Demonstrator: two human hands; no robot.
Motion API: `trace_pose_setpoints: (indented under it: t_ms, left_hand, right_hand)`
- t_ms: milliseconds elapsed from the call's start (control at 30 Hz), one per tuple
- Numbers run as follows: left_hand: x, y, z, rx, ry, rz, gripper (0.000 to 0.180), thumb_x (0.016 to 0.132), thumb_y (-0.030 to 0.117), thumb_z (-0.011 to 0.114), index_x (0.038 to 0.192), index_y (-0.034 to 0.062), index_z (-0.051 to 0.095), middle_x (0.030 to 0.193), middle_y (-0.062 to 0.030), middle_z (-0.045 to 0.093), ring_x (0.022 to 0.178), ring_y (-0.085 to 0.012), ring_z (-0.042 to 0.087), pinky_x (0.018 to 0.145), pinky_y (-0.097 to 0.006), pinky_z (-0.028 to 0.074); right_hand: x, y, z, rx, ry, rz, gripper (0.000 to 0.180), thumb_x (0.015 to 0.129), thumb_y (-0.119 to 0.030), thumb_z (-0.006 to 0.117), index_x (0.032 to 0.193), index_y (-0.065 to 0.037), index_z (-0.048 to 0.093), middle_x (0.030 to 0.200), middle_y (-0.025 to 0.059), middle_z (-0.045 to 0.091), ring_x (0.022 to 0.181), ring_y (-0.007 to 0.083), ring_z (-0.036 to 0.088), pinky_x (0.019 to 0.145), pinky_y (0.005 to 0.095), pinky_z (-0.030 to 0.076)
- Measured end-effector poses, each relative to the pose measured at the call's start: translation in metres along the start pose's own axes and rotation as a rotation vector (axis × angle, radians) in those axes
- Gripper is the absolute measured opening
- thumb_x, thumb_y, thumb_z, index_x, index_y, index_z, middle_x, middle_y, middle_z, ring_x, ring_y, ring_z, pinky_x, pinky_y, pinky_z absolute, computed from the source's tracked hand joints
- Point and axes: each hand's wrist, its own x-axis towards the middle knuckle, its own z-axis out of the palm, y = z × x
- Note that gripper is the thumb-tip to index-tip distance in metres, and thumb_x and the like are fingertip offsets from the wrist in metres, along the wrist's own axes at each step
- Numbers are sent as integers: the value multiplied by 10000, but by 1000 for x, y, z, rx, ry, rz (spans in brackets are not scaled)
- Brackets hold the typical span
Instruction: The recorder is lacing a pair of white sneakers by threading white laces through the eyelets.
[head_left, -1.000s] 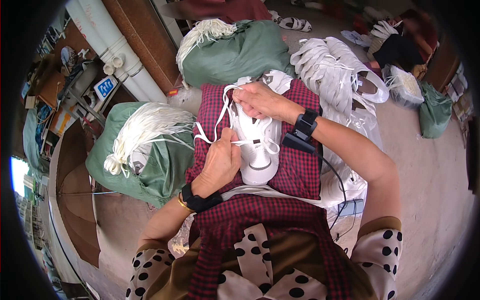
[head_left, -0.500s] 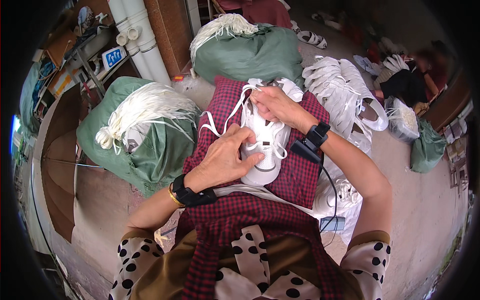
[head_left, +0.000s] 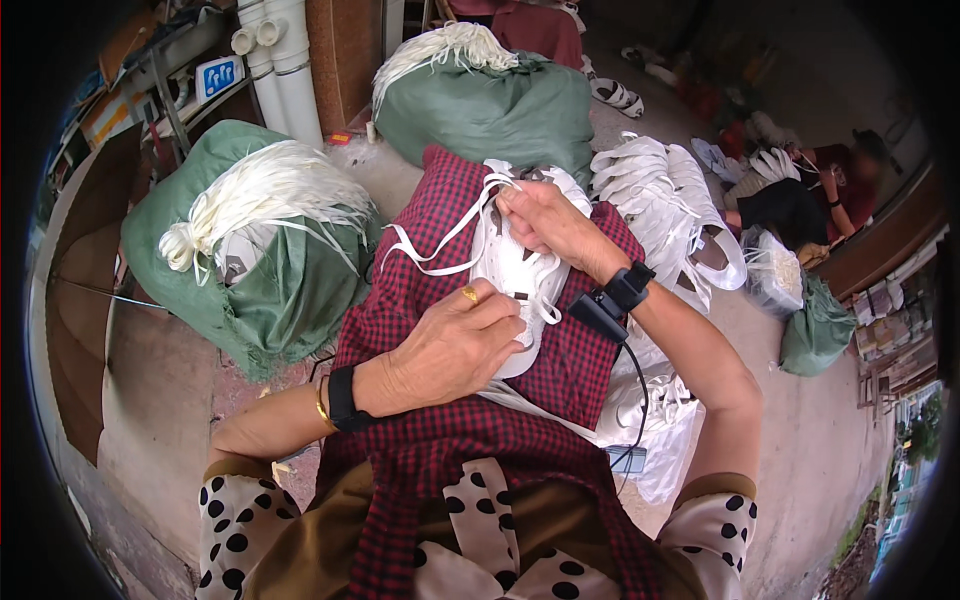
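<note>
A white shoe (head_left: 510,265) lies on my lap, on red checked cloth (head_left: 420,265). My left hand (head_left: 445,345) presses down on the near end of the shoe, a ring on one finger. My right hand (head_left: 545,225) grips the far end, fingers pinching the white lace (head_left: 435,255) near the top eyelets. A loose loop of lace trails off to the left over the cloth. Both wrists wear black bands; a cable runs from the right one.
A green sack (head_left: 270,250) stuffed with white laces stands at my left, another green sack (head_left: 490,95) ahead. A pile of white shoes (head_left: 665,195) lies at right. Another person (head_left: 810,195) sits at far right. White pipes (head_left: 280,55) rise at the back.
My left hand has moved from holding the lace end onto the shoe's near end. My right hand stays at the far end. The camera view tilted slightly.
</note>
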Motion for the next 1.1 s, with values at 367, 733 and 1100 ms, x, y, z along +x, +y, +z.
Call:
trace_pose_setpoints:
  t_ms: [367,733,1100]
  left_hand:
    - [-6,-14,21,118,-480,160,372,778,65,662,1127,-65,658,1312,-162,559,1182,-293,503,1048,-335,407]
    - [25,-37,4,-574,70,-493,147,865,2,692,1001,-20,641,733,-27,592,638,-64,575,540,-234,462]
    - [33,-48,11,-419,-89,-217,136,808,26,747,893,-36,661,789,-70,522,624,-156,509,561,-309,427]
  right_hand:
    - [65,-64,-39,-799,358,-830,350,1040,-271,423,876,23,518,703,172,523,646,323,503,657,423,433]
    - [-22,-87,-7,6,46,-290,341,1073,-366,422,908,-80,507,612,-87,294,506,30,270,442,219,212]
    - [-54,-107,13,223,-90,-350,315,1075,-348,440,914,-79,478,617,-93,248,507,23,223,437,218,154]
